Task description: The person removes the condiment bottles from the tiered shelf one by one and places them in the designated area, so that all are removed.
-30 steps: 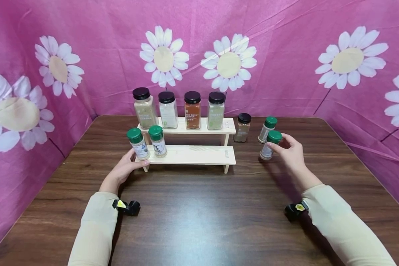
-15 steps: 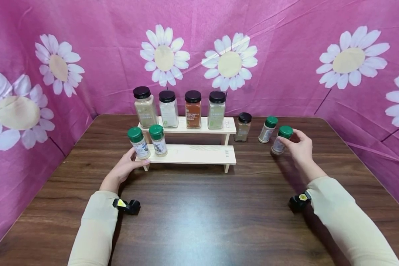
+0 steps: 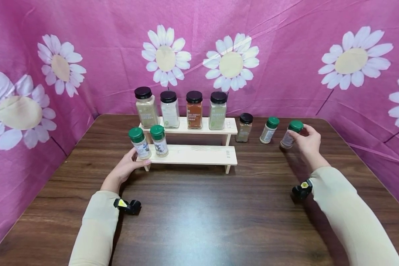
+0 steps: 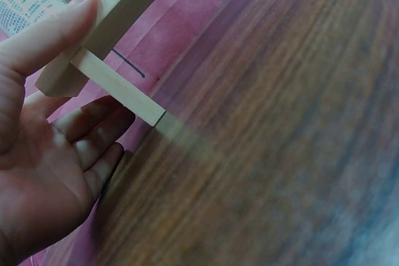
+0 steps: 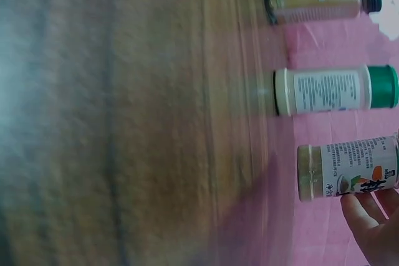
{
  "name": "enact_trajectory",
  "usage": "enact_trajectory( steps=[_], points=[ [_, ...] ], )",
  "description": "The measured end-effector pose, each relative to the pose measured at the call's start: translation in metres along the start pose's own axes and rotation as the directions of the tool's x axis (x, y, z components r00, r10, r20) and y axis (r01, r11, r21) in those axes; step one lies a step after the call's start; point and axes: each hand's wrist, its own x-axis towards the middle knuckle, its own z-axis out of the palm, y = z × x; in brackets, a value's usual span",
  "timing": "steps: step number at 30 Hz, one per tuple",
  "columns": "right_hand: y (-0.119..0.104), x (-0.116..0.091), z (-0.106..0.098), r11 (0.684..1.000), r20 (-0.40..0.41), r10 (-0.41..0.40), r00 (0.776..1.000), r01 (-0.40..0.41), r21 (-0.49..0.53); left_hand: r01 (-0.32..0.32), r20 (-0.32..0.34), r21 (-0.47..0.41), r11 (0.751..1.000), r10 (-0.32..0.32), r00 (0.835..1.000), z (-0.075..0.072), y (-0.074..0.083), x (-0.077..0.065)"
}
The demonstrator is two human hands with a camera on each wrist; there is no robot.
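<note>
My left hand grips the left end of the wooden two-tier rack; in the left wrist view its thumb lies on the board and its fingers are beneath. Two green-capped spice bottles stand at that end of the lower tier: one bottle by the hand, a second bottle beside it. Off to the right, my right hand pinches another green-capped spice bottle, its label facing the right wrist camera. A similar green-capped bottle stands on the table to its left.
Along the upper tier stand several black-lidded spice jars, among them a red sweet pepper jar. One smaller black-lidded jar stands on the wooden table right of the rack. Behind hangs a pink flowered cloth.
My right hand has moved right and slightly back with the spice bottle, away from the other green-capped bottle. My left hand stays at the rack.
</note>
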Motion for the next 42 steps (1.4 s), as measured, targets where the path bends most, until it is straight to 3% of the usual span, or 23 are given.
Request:
enact_trajectory(
  steps=[6,23,29,39,42],
  points=[
    [-0.002,0.008,-0.002,0.996,0.007,0.084,0.996,-0.084,0.043,-0.001,-0.002,0.006,1.0,0.001,1.0,0.0,0.001,0.0],
    [0.01,0.024,0.004,0.985,-0.052,0.174,0.983,-0.175,-0.009,-0.014,-0.002,0.009,1.0,0.014,1.0,0.0,0.001,-0.001],
    [0.013,0.024,0.004,0.985,-0.07,0.174,0.982,-0.172,0.031,-0.017,-0.004,0.01,1.0,0.017,1.0,0.0,-0.001,0.0],
    [0.014,0.026,0.003,0.987,-0.061,0.16,0.985,-0.162,-0.022,-0.007,-0.001,0.008,1.0,0.007,1.0,0.0,-0.001,0.0],
    [0.014,0.026,0.003,0.989,-0.057,0.149,0.987,-0.149,0.004,-0.009,-0.003,0.007,1.0,0.009,1.0,0.0,-0.001,0.0]
  ],
)
